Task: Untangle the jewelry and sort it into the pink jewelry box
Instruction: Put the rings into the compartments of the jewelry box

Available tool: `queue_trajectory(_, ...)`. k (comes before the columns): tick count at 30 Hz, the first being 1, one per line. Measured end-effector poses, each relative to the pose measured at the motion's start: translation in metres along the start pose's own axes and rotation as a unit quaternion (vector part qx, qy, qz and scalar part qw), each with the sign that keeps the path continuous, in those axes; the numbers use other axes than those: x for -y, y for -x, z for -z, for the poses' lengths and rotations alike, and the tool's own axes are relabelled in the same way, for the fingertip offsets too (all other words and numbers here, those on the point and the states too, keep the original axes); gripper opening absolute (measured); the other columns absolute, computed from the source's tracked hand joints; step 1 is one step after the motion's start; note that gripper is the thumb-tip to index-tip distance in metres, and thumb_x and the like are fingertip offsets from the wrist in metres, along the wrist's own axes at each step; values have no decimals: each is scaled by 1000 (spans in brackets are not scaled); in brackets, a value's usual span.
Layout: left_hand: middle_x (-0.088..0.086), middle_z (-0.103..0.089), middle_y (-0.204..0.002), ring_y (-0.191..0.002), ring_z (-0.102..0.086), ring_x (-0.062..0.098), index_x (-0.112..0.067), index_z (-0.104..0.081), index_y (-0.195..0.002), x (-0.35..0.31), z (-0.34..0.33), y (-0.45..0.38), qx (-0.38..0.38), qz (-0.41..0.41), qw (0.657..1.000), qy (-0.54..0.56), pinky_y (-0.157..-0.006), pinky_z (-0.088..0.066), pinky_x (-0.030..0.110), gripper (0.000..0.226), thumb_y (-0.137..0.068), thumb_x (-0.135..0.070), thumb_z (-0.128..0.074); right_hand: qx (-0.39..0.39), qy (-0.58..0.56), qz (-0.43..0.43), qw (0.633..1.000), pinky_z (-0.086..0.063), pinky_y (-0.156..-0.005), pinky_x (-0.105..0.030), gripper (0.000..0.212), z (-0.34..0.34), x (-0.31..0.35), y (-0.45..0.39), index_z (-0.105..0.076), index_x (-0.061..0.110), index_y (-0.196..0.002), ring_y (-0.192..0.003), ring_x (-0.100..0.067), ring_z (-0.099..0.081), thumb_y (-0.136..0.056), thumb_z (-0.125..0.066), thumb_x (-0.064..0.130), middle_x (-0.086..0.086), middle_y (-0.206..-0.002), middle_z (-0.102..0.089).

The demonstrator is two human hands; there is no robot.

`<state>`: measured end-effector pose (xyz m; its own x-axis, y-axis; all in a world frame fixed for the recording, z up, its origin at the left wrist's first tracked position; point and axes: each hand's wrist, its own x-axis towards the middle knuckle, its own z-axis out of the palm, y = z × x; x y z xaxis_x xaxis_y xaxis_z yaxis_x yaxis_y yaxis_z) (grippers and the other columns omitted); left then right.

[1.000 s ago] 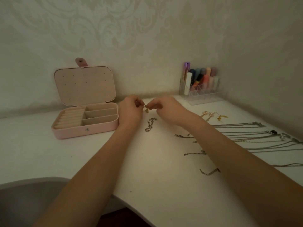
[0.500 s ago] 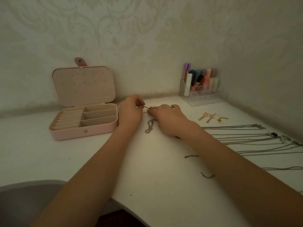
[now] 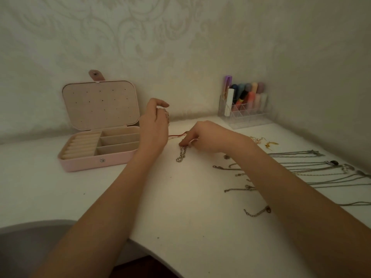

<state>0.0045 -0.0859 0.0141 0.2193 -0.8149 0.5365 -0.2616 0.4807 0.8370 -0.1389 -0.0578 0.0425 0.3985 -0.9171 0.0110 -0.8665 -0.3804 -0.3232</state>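
The pink jewelry box [image 3: 94, 162] stands open at the left, its lid upright and its compartments showing nothing inside. My left hand [image 3: 154, 127] hovers just right of the box with fingers apart and nothing clearly in them. My right hand [image 3: 208, 137] rests on the table, its fingertips pinched on the top end of a short silver link chain [image 3: 181, 155] that trails toward me. A thin reddish chain [image 3: 176, 135] lies on the table between the two hands.
A clear organizer of cosmetic tubes [image 3: 246, 111] stands in the back right corner. Gold earrings [image 3: 270, 143], several long necklaces [image 3: 305, 167] and short bracelets [image 3: 257, 212] lie in rows at the right. The white table's curved front edge [image 3: 140, 242] is near me.
My left hand let go of the small piece and lifted with fingers spread. My right hand dropped to the table onto the silver link chain. The reddish chain now lies on the table.
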Motion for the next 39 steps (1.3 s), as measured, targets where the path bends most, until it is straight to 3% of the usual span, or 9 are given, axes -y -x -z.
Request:
queue_trajectory(5,2,-50,-64,-40,-36,11,-15,-51,-91,-7,1,-2,37,124,987,98,-39,-25,17,29,-83,3,-30,53,163,-17,985,-16,-113,-44,67,3,1,-1,-41,41,-139,-147,-24,-7,-89,-30,-3,9,-160,-9)
queue_trajectory(9,4,-53,-67,-37,-40,13,-11,-52,-92,-6,3,-3,59,136,984,103,-38,-32,19,25,-85,3,-32,95,109,34,989,-9,-118,-45,74,12,2,5,-41,38,-140,-147,-20,4,-87,-27,-11,8,-160,-5)
queue_trajectory(14,7,-56,-68,-39,-45,10,-12,-51,-87,-10,4,-2,43,146,980,132,-41,-36,18,24,-86,5,-34,132,189,5,973,2,-117,-47,81,-1,-2,7,-8,38,-150,-145,-23,19,-87,-25,-11,4,-160,11)
queue_trajectory(17,2,-66,-65,-51,-51,12,-12,-49,-92,-11,4,-2,73,160,971,162,-55,-42,26,18,-87,3,-42,15,53,4,998,-17,-117,-33,71,0,-4,3,-18,26,-151,-146,-24,-12,-90,-32,-9,-2,-160,-10)
queue_trajectory(19,0,-68,-69,-62,-55,12,-9,-51,-101,-12,4,-2,127,180,952,215,-68,-50,31,14,-92,0,-44,-72,-152,-6,986,-42,-90,-11,47,11,-2,3,-44,17,-141,-109,-10,-55,-97,-37,3,-7,-144,-46)
queue_trajectory(25,-1,-70,-77,-66,-62,10,-9,-64,-97,-18,10,-1,244,183,909,285,-65,-53,27,15,-91,-3,-52,-40,-431,-11,902,-56,-77,-23,39,14,0,5,-52,3,-120,-87,-18,-68,-86,-68,13,-12,-98,-70)
queue_trajectory(32,1,-60,-78,-64,-61,8,-13,-62,-113,-21,16,8,238,163,942,171,-61,-57,26,32,-84,0,-65,-12,-394,-46,918,-52,-60,-16,16,23,-9,10,-57,11,-81,-65,-7,-64,-84,-70,20,-2,-77,-65)
queue_trajectory(35,-3,-62,-71,-53,-59,10,-10,-61,-86,-24,21,12,228,147,957,106,-53,-55,23,20,-74,-1,-75,80,-395,-98,910,-56,-61,-17,11,31,-8,16,-62,9,-81,-61,-9,-65,-82,-71,14,-5,-73,-69)
queue_trajectory(39,3,-65,-63,-52,-61,12,-7,-64,-71,-28,25,22,298,106,948,-26,-50,-53,22,18,-69,-5,-81,182,-199,-164,949,-48,-48,-17,24,25,2,17,-68,4,-95,-53,-9,-58,-80,-75,22,-3,-70,-71)
